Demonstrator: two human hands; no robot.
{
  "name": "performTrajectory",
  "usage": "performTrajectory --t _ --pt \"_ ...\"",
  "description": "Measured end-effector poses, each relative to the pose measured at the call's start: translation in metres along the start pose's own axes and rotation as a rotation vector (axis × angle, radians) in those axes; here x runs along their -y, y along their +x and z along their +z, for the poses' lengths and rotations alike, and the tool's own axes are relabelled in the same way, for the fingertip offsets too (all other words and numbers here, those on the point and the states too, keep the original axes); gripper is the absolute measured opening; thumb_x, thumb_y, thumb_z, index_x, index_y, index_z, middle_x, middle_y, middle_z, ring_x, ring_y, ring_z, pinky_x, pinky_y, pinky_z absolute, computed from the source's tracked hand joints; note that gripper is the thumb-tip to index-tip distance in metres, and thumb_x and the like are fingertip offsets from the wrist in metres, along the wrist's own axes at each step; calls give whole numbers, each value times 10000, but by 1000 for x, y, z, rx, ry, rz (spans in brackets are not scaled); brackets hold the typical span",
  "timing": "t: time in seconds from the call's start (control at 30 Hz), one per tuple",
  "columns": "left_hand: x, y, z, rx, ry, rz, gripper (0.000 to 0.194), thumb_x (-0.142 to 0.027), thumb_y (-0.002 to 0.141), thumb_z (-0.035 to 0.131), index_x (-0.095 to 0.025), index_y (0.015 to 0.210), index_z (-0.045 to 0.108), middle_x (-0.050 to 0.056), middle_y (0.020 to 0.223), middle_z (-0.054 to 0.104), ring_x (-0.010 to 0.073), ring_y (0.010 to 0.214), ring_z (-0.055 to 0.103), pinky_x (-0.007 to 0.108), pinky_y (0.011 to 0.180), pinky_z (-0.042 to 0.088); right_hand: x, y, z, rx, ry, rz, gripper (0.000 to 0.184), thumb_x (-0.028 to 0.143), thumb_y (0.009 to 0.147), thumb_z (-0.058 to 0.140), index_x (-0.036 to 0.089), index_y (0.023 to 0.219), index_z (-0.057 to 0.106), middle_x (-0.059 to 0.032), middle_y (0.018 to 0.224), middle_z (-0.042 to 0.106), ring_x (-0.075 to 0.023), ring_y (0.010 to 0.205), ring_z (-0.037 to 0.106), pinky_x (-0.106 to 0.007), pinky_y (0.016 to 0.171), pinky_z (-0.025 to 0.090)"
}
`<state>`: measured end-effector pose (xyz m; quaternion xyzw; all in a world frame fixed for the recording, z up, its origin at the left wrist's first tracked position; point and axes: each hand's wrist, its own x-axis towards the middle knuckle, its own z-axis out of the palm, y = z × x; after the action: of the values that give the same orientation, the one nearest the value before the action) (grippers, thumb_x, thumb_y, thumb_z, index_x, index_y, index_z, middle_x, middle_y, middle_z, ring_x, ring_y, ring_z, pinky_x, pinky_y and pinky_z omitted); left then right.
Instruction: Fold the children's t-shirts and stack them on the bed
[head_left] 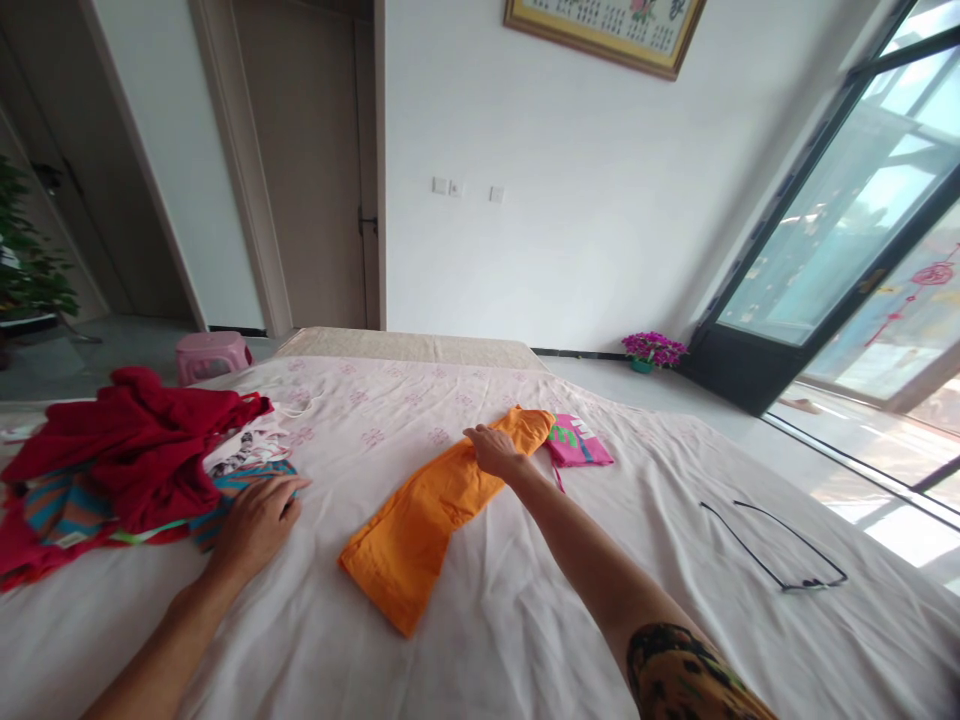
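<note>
A pair of orange trousers (420, 510), folded lengthwise into a long strip, lies slantwise on the bedsheet (525, 640). My right hand (495, 450) rests on the upper part of the trousers, fingers stretched out over the fabric. Just beyond their far end is a small folded pink garment (585, 446) with green and white patterns; a thin pink string hangs from it. My left hand (259, 520) lies with its fingers extended at the edge of a blue-and-brown striped cloth (206, 518), holding nothing that I can see. That cloth is part of a heap with a red garment (150, 440) on top.
Black-framed glasses (814, 582) lie on the sheet at the right. Beyond the bed stand a pink stool (214, 355) at the left and a pot of magenta flowers (652, 350) by the wall. A glass door (817, 230) is at the right.
</note>
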<state>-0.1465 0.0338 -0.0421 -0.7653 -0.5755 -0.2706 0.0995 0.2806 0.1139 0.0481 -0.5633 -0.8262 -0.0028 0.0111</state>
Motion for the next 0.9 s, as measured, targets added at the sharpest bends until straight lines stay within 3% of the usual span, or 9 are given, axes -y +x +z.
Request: performTrajectory --t 0.17,0.33,0.4,0.47,0.53,0.6,0.8,0.9 --pt "1 0 0 2 5 3 310 -271 872 457 -205 1089 669 79 1137 711 246 1086 635 392 1007 439 -1 -15 -8 -44 -21 -2 368 73 850 458 181 1128 673 -125 1117 653 -247 1045 590 -340 849 411" --pt "2 -1 2 -2 19 11 315 -280 872 460 -215 1100 667 69 1150 708 246 1098 625 386 1003 432 -13 -68 -35 -151 3 -177 242 126 807 498 191 884 718 -93 959 676 -244 1029 547 -355 923 378" --pt "1 -2 2 6 37 11 326 -281 877 452 -208 1113 665 72 1161 704 248 1103 619 392 1010 425 -21 -91 -46 0 -21 -212 223 121 782 510 188 809 721 -82 859 685 -226 920 581 -332 844 405" --pt "0 -2 3 18 52 12 338 -279 886 438 -195 1123 663 79 1167 701 252 1107 612 402 1011 422 -27 -108 -55 228 -88 -158 191 140 777 535 176 780 723 -75 759 680 -201 741 597 -299 697 406" --pt "0 -2 3 20 58 17 347 -280 890 431 -183 1129 664 87 1164 701 258 1107 608 413 1007 423 -30 -116 -59 365 -161 -86 183 173 807 541 160 768 719 -79 712 676 -187 631 586 -280 605 369" --pt "0 -2 3 16 59 23 351 -286 890 433 -179 1130 666 90 1165 701 263 1104 608 419 1004 426 -27 -115 -58 343 -195 -59 222 194 861 509 155 788 716 -91 736 684 -193 642 604 -275 591 358" --pt "-2 -2 1 12 38 8 348 -288 884 432 -187 1114 673 88 1157 705 262 1104 618 421 1009 436 1 -85 -25 56 -168 -148 307 139 929 446 211 1157 639 -101 1107 669 -203 872 647 -281 688 414" --pt "-4 -1 0 17 24 -1 335 -289 878 441 -195 1101 674 86 1155 707 260 1109 620 417 1014 437 11 -68 -10 43 -142 -114 241 144 942 458 191 1062 662 -115 1075 682 -220 910 653 -301 737 432"
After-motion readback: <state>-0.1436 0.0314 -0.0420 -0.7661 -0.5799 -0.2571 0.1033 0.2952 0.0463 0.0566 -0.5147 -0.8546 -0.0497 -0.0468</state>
